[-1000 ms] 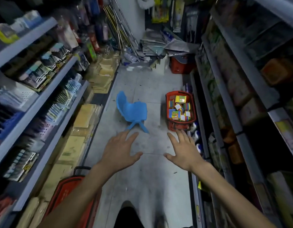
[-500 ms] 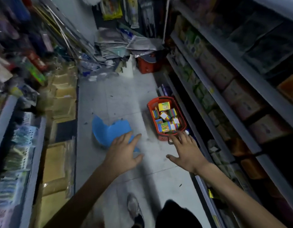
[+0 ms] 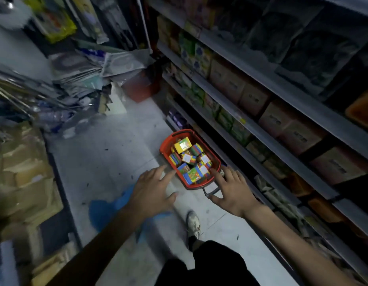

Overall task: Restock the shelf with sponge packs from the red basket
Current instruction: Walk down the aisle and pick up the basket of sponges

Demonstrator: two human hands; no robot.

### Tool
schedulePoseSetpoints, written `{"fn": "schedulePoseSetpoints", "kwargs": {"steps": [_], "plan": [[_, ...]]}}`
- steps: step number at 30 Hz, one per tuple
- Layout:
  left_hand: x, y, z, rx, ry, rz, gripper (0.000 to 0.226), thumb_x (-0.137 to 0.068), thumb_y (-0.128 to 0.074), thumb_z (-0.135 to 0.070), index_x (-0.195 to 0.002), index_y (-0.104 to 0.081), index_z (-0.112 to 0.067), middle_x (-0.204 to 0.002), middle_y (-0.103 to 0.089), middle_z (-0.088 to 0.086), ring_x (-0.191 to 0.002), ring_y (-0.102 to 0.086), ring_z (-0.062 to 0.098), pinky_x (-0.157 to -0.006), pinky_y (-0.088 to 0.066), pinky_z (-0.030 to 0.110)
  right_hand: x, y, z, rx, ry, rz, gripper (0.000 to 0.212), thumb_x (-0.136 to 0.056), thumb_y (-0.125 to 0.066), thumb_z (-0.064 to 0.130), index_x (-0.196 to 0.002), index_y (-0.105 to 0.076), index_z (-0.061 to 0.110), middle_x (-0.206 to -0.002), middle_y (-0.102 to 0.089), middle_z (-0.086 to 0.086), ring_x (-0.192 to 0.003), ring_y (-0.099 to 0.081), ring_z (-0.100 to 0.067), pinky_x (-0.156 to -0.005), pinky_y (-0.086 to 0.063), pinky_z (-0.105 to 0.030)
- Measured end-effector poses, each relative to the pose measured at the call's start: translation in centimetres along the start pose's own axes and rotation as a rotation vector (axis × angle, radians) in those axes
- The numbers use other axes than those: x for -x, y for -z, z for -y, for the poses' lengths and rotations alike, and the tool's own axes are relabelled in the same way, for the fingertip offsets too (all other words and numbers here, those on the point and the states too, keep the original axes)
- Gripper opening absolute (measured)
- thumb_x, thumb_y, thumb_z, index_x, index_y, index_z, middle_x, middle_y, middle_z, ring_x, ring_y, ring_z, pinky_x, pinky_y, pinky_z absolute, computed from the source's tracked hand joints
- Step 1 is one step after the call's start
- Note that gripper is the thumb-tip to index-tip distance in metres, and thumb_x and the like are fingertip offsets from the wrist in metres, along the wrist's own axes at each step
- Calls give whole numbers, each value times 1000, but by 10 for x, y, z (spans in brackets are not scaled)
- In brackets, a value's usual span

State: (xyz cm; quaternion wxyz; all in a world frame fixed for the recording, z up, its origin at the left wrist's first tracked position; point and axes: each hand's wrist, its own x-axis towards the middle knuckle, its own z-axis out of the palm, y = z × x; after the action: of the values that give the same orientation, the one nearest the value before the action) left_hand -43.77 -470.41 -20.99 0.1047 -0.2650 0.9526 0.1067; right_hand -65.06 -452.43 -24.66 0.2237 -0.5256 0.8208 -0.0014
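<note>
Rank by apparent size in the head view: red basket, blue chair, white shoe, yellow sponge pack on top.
1. red basket and blue chair: look about alike; the chair is nearer and partly hidden, so left unranked.
2. white shoe: only slightly bigger than the pack, and nearer.
3. yellow sponge pack.

Retail shop aisle: tiered metal shelving (image 3: 261, 129) stocked with boxed goods (image 3: 253, 99) (price tag on one shelf edge), a red shopping basket (image 3: 217, 159) on the tiled floor (image 3: 108, 162), and stacked stock (image 3: 79, 71) at the aisle's end.
</note>
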Motion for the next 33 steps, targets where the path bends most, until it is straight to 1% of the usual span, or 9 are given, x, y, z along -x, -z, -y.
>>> {"fn": "schedulePoseSetpoints", "kwargs": {"steps": [4, 7, 12, 16, 20, 23, 27, 30, 33], "plan": [[-57, 26, 13, -59, -74, 17, 68, -73, -47, -57, -123, -72, -18, -124, -69, 15, -104, -72, 35, -82, -59, 49, -41, 16, -11, -79, -47, -8, 90, -89, -36, 73, -162, -14, 25, -165, -18, -16, -155, -12, -35, -125, -12, -51], [-93, 43, 20, -94, -143, 16, 69, -71, -50, -57, -126, -69, -20, -127, -67, 14, -109, -70, 34, -86, -59, 50, -64, 27, -15, -138, -87, -9, 89, -91, -48, 67, -162, -13, 25, -166, -16, -15, -155, -11, -35, -125, -12, -51], [-156, 61, 42, -186, -271, 55, 78, -73, -48, -66, -139, -58, -27, -141, -58, 13, -125, -60, 32, -98, -50, 62, -96, 38, -15, -216, -176, -38, 85, -94, -49, 64, -162, -16, 23, -165, -17, -15, -154, -11, -36, -125, -10, -51], [-216, 70, 55, -243, -370, 146, 89, -77, -38, -75, -154, -41, -32, -162, -33, 10, -148, -35, 32, -116, -31, 61, -113, 37, -19, -263, -300, -48, 86, -94, -50, 65, -161, -16, 24, -165, -18, -13, -154, -12, -34, -125, -12, -50], [-281, 75, 67, -238, -522, 160, 87, -78, -37, -74, -155, -39, -33, -164, -28, 8, -149, -32, 31, -118, -31, 55, -138, 30, -16, -368, -435, -81, 82, -96, -50, 64, -161, -17, 26, -165, -20, -10, -154, -15, -31, -124, -14, -44], [-332, 67, 86, -275, -664, 215, 81, -86, -48, -69, -157, -33, -34, -167, -21, 9, -151, -27, 31, -121, -26, 50, -170, 18, -5, -423, -544, -102, 81, -96, -47, 64, -161, -17, 26, -165, -21, -10, -154, -16, -29, -124, -15, -42], [-410, 45, 126, -316, -853, 296, 80, -85, -50, -67, -157, -35, -33, -167, -24, 11, -150, -32, 33, -120, -25, 50, -231, 1, 26, -501, -756, -155, 86, -89, -33, 70, -161, -20, 25, -166, -23, -12, -154, -20, -31, -124, -17, -43], [-455, 27, 160, -331, -937, 366, 81, -86, -42, -69, -157, -34, -32, -165, -26, 10, -147, -35, 33, -117, -31, 50, -276, -12, 55, -575, -915, -140, 85, -90, -40, 68, -161, -24, 25, -163, -29, -14, -151, -27, -34, -122, -23, -44], [-480, 6, 199, -335, -954, 418, 80, -86, -41, -69, -156, -34, -32, -163, -29, 9, -141, -40, 34, -113, -36, 50, -315, -27, 77, -588, -973, -105, 84, -92, -43, 66, -161, -24, 22, -164, -28, -16, -152, -25, -35, -122, -23, -45]]}}
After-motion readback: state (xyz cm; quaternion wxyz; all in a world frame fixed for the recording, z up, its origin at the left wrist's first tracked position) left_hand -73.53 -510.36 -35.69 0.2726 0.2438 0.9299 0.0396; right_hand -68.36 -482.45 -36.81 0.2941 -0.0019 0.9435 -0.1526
